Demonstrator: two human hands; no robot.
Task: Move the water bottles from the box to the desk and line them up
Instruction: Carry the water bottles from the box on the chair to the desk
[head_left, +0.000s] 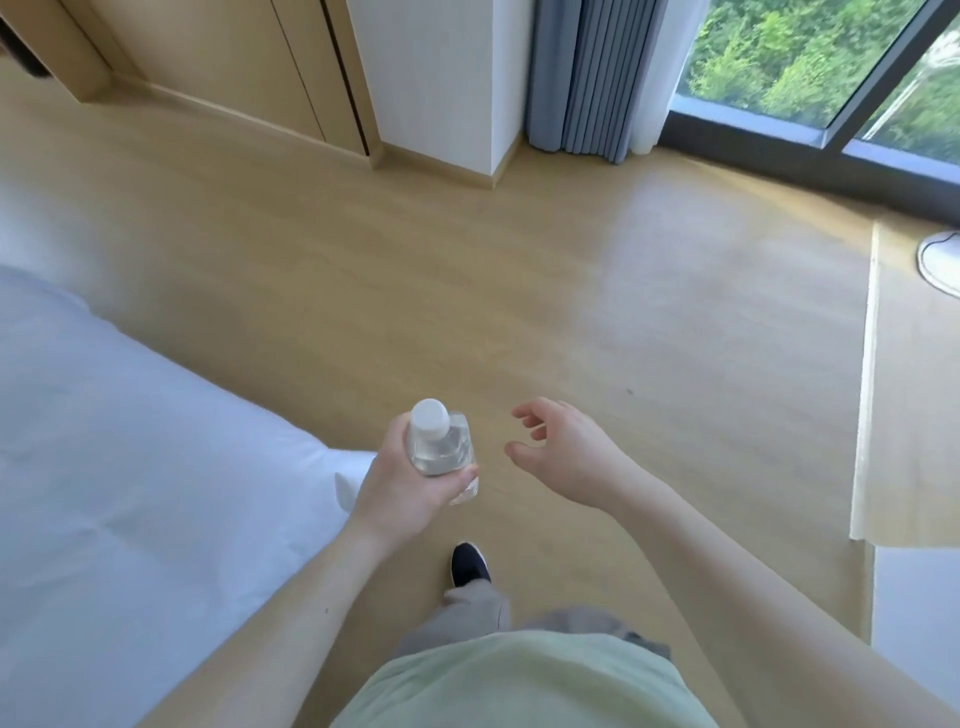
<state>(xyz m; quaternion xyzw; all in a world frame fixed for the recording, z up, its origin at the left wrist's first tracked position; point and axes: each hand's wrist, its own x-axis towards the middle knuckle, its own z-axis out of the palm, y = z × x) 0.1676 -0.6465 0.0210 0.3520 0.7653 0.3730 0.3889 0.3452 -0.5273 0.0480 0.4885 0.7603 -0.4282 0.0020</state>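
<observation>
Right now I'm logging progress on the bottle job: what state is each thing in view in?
water bottle: capped, upright, held off the floor
left hand: grips the bottle's body
right hand: holds nothing, fingers loosely curled
curtain: gathered to one side of the window
box: not in view

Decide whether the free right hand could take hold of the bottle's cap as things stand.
Probably yes. The right hand hangs open beside the bottle, and the cap stands clear above the left hand, with nothing between.

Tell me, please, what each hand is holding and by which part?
The left hand grips a water bottle around its body, below the cap; the right hand holds nothing.
</observation>
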